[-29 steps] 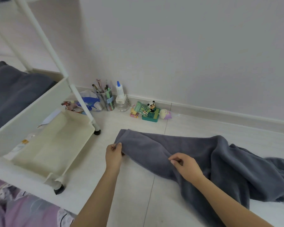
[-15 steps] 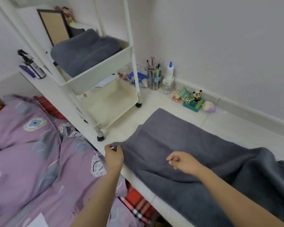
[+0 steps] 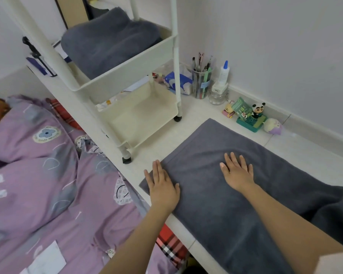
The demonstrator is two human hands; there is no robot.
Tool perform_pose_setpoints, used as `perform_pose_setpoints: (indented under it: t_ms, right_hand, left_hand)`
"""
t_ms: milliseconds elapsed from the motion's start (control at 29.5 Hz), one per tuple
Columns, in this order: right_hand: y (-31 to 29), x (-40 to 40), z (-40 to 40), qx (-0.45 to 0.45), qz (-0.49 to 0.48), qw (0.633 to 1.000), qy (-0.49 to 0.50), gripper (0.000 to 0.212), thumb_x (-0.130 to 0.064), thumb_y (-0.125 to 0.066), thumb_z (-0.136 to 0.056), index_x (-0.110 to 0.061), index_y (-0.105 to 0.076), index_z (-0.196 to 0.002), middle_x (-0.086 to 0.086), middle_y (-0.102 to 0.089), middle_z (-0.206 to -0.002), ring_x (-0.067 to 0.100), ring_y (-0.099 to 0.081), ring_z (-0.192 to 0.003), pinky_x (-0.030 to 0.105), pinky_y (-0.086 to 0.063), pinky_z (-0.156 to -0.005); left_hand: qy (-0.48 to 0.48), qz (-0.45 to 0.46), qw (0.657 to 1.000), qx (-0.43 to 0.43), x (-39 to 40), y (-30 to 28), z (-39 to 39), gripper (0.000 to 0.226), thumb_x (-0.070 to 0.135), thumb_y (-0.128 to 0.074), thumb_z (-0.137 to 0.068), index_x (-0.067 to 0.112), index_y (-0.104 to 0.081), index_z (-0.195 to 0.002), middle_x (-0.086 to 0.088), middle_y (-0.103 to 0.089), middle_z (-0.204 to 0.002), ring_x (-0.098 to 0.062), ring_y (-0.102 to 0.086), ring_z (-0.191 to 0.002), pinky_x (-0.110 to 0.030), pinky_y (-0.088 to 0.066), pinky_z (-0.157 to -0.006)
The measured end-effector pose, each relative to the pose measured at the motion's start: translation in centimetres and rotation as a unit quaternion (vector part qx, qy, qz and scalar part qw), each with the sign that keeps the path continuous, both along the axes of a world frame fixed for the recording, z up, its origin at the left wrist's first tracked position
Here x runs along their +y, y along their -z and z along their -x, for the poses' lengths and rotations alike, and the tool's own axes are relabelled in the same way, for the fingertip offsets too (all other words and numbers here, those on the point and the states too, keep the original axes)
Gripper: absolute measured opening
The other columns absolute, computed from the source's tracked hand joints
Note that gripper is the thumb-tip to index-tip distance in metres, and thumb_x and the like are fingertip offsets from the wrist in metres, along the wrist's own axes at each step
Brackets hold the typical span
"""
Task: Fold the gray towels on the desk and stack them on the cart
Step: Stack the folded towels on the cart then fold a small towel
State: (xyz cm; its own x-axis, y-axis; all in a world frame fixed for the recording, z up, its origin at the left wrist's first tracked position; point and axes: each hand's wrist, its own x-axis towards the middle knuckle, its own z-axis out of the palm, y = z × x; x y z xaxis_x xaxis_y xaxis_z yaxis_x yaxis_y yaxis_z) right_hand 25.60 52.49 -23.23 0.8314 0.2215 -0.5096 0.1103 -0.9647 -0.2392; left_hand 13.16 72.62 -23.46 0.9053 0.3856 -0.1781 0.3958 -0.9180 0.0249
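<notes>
My left hand [image 3: 162, 186] lies flat, fingers straight and together, pressing the near-left corner of the gray towel [image 3: 236, 180]. My right hand [image 3: 237, 171] lies flat with fingers spread, on the towel's middle, at 3 o'clock from the left hand. Neither hand grips anything.

The towel lies spread on the white desk [image 3: 166, 143], with the cart [image 3: 139, 76] at 11 o'clock from it. One folded towel [image 3: 109, 40] sits in the cart's upper tray.

Risks, as I judge them:
- The near-left corner sits at the desk edge, with the bed [image 3: 48, 184] below. If I lift my left hand without holding the cloth, that corner may slip off.
- The far-right end is bunched and out of view. Folding before it is flattened would likely trap creases and give an uneven stack.
- A wide sweep toward 1 o'clock could knock the small toys [image 3: 253, 117].

Orientation: the towel's long axis runs from 10 o'clock to 4 o'clock. Its short, hemmed edge faces the cart.
</notes>
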Motion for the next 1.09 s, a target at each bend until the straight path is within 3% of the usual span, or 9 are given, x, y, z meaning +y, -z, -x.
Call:
perform_pose_setpoints:
  t_ms: [68, 136, 271, 407, 577, 679, 848, 984, 1086]
  right_hand:
    - [0.2, 0.9, -0.7, 0.01, 0.016, 1.0, -0.006, 0.059, -0.05, -0.009, -0.099, -0.028, 0.01, -0.15, -0.006, 0.016, -0.158, 0.023, 0.018, -0.144, 0.048, 0.011, -0.115]
    - [0.7, 1.5, -0.9, 0.005, 0.038, 0.999, -0.016, 0.063, -0.054, -0.009, -0.097, -0.027, 0.018, -0.148, -0.004, 0.023, -0.156, 0.024, 0.024, -0.143, 0.049, 0.014, -0.113]
    - [1.3, 2.6, -1.0, -0.016, 0.049, 0.998, -0.019, 0.067, -0.057, -0.008, -0.096, -0.025, 0.024, -0.145, -0.001, 0.029, -0.154, 0.026, 0.028, -0.141, 0.049, 0.018, -0.111]
    - [1.7, 3.9, -1.9, -0.02, 0.045, 0.998, -0.039, 0.068, -0.057, -0.008, -0.096, -0.025, 0.024, -0.146, -0.001, 0.029, -0.154, 0.026, 0.028, -0.14, 0.049, 0.019, -0.11]
    - [1.4, 4.5, -3.3, -0.002, 0.017, 0.999, -0.047, 0.067, -0.057, -0.012, -0.096, -0.027, 0.02, -0.147, -0.004, 0.029, -0.154, 0.024, 0.028, -0.141, 0.046, 0.021, -0.11]
    - [0.9, 3.5, -2.1, -0.017, -0.042, 0.998, -0.043, 0.063, -0.05, -0.016, -0.099, -0.024, 0.009, -0.151, -0.003, 0.017, -0.158, 0.02, 0.02, -0.144, 0.041, 0.015, -0.114]
    - [-1.0, 0.3, 3.9, -0.102, -0.145, 0.983, 0.037, 0.051, -0.035, -0.032, -0.101, -0.023, -0.022, -0.149, -0.006, -0.009, -0.159, 0.013, -0.002, -0.146, 0.033, 0.0, -0.117]
    - [-1.9, -5.7, 9.8, -0.195, -0.138, 0.965, 0.111, 0.046, -0.022, -0.051, -0.093, -0.022, -0.044, -0.138, -0.004, -0.031, -0.152, 0.017, -0.023, -0.14, 0.031, -0.011, -0.112]
    - [-2.0, -8.9, 12.4, -0.273, -0.108, 0.944, 0.152, 0.04, -0.017, -0.058, -0.085, -0.018, -0.058, -0.125, 0.003, -0.048, -0.142, 0.019, -0.031, -0.13, 0.04, -0.024, -0.107]
  left_hand:
    - [0.004, 0.02, 1.0, 0.021, -0.1, 0.5, -0.7, 0.081, 0.053, -0.009, -0.092, -0.004, -0.002, -0.149, -0.022, 0.017, -0.155, -0.032, 0.025, -0.142, -0.045, 0.035, -0.103]
    - [0.01, 0.073, 0.997, 0.031, -0.2, 1.4, -0.9, 0.088, 0.066, 0.012, -0.082, 0.01, 0.012, -0.15, -0.018, 0.023, -0.153, -0.033, 0.021, -0.143, -0.046, 0.026, -0.11]
    - [0.037, 0.065, 0.997, 0.017, 1.1, 2.7, -1.3, 0.082, 0.073, 0.007, -0.083, 0.027, -0.003, -0.151, -0.015, -0.002, -0.158, -0.038, -0.007, -0.145, -0.054, 0.01, -0.111]
    - [0.042, 0.05, 0.997, 0.038, 3.3, 2.8, -2.9, 0.087, 0.077, 0.024, -0.068, 0.031, 0.025, -0.142, -0.011, 0.02, -0.157, -0.031, 0.019, -0.144, -0.052, 0.018, -0.111]
    - [0.035, 0.051, 0.995, 0.075, 4.1, 2.4, -4.1, 0.081, 0.071, 0.003, -0.081, 0.029, 0.018, -0.148, -0.012, 0.021, -0.157, -0.03, 0.02, -0.144, -0.051, 0.018, -0.111]
    - [0.025, 0.057, 0.995, 0.084, 3.6, 1.8, -4.1, 0.072, 0.06, -0.016, -0.095, 0.024, 0.015, -0.15, -0.016, 0.019, -0.156, -0.031, 0.019, -0.144, -0.051, 0.017, -0.113]
    - [0.076, 0.097, 0.992, 0.037, -0.7, -0.3, -4.1, 0.065, 0.051, -0.017, -0.099, 0.018, -0.003, -0.152, -0.016, 0.012, -0.158, -0.028, 0.016, -0.145, -0.045, 0.018, -0.112]
    - [0.181, 0.17, 0.969, 0.015, -7.7, -2.5, -4.5, 0.072, 0.052, -0.008, -0.09, 0.015, -0.017, -0.151, -0.013, 0.002, -0.159, -0.023, 0.009, -0.146, -0.04, 0.015, -0.115]
    - [0.225, 0.221, 0.949, 0.024, -11.0, -2.7, -4.5, 0.072, 0.051, -0.01, -0.09, 0.014, -0.027, -0.148, -0.011, -0.01, -0.159, -0.019, 0.0, -0.147, -0.036, 0.01, -0.117]
